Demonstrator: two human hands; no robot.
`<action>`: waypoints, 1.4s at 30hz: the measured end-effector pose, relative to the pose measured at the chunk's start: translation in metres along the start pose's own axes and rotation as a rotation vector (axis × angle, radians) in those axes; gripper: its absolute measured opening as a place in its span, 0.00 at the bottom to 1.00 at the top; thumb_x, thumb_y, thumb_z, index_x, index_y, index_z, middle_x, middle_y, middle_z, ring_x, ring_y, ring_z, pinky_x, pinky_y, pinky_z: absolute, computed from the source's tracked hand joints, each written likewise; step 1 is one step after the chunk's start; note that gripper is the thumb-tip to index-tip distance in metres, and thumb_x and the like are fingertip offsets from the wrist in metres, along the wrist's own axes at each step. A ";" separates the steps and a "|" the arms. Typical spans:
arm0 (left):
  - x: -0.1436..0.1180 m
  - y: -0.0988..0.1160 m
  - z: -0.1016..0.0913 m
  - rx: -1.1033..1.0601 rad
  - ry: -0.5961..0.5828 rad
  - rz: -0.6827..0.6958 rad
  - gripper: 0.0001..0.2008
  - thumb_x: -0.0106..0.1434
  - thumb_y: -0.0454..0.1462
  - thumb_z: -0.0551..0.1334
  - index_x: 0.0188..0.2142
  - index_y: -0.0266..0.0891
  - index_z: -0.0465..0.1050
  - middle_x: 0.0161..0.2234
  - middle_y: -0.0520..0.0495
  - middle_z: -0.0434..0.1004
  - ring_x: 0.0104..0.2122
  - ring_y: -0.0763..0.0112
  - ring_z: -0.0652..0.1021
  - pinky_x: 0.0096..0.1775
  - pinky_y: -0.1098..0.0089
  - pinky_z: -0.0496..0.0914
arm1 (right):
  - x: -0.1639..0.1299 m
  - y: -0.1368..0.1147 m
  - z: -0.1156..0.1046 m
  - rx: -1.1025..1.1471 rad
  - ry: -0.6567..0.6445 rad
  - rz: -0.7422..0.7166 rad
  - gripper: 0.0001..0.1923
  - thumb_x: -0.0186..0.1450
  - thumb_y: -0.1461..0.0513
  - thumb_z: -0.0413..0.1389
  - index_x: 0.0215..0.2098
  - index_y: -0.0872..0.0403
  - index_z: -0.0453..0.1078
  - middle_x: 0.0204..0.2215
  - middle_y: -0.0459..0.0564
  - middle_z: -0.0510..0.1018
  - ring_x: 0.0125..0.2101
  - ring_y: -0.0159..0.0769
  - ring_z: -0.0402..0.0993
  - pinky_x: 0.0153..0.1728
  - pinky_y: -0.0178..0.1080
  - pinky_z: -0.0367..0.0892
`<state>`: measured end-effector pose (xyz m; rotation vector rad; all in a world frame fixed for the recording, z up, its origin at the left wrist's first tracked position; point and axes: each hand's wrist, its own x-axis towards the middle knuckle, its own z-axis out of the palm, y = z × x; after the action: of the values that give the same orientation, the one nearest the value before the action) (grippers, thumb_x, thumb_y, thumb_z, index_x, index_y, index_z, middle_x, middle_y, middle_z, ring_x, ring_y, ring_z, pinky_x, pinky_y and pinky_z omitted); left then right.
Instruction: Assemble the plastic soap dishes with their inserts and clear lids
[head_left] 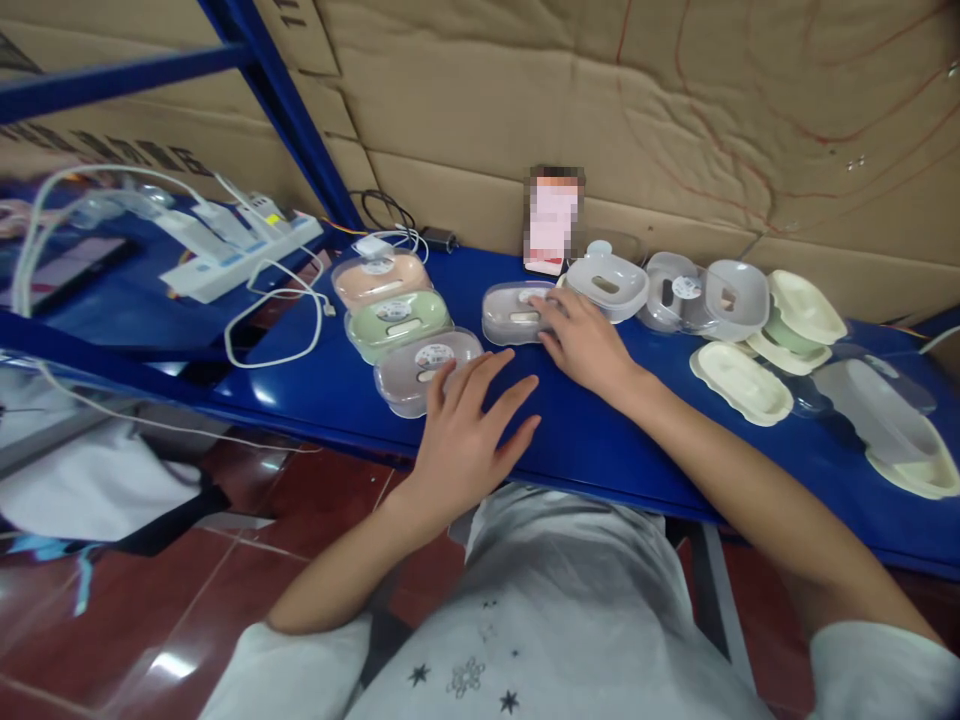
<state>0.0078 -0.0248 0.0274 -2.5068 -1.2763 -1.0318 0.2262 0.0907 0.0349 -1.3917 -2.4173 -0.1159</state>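
Observation:
My left hand (469, 425) lies flat on the blue table, fingers spread, its fingertips touching the grey-pink oval box (420, 368) with a clear lid. My right hand (581, 335) rests on the table with its fingers against a clear-lidded white box (514, 312). Behind the grey-pink box sit a green box (394, 322) and a peach box (379, 277), each with a clear lid and a round label. Neither hand grips anything.
To the right lie several loose white trays and clear lids (739, 380), a white soap dish (607, 285) and a green-and-cream stack (799, 325). A power strip with chargers and cables (240, 255) sits at left. Cardboard lines the wall; a blue shelf beam (285, 110) slants down.

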 end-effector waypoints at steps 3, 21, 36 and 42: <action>-0.001 0.006 0.008 -0.037 -0.016 0.024 0.15 0.77 0.38 0.64 0.61 0.41 0.76 0.65 0.33 0.76 0.65 0.47 0.76 0.68 0.39 0.64 | 0.021 -0.002 0.009 0.028 0.035 0.007 0.33 0.75 0.64 0.49 0.77 0.59 0.57 0.75 0.67 0.63 0.71 0.57 0.65 0.69 0.60 0.65; -0.007 0.014 0.044 -0.174 -0.105 0.190 0.28 0.77 0.39 0.63 0.73 0.40 0.64 0.75 0.28 0.58 0.73 0.41 0.65 0.68 0.42 0.66 | -0.116 0.010 -0.044 0.110 0.111 -0.184 0.15 0.80 0.60 0.54 0.59 0.49 0.78 0.52 0.52 0.87 0.53 0.43 0.82 0.61 0.51 0.67; -0.007 0.011 0.033 -0.331 0.112 0.065 0.07 0.75 0.32 0.66 0.50 0.43 0.78 0.46 0.46 0.87 0.50 0.61 0.84 0.55 0.57 0.75 | -0.096 0.071 -0.021 0.238 -0.087 0.128 0.26 0.82 0.50 0.44 0.72 0.49 0.65 0.65 0.58 0.79 0.67 0.51 0.73 0.71 0.66 0.60; 0.006 0.016 0.034 -0.250 0.109 0.123 0.08 0.75 0.31 0.65 0.51 0.41 0.77 0.47 0.45 0.86 0.49 0.59 0.84 0.55 0.55 0.75 | -0.163 0.042 -0.054 0.275 0.125 0.154 0.28 0.82 0.54 0.46 0.78 0.44 0.56 0.75 0.57 0.66 0.75 0.49 0.62 0.73 0.60 0.62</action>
<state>0.0399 -0.0170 0.0081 -2.6241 -1.0048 -1.3512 0.3504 -0.0353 0.0261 -1.3921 -2.1223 0.1571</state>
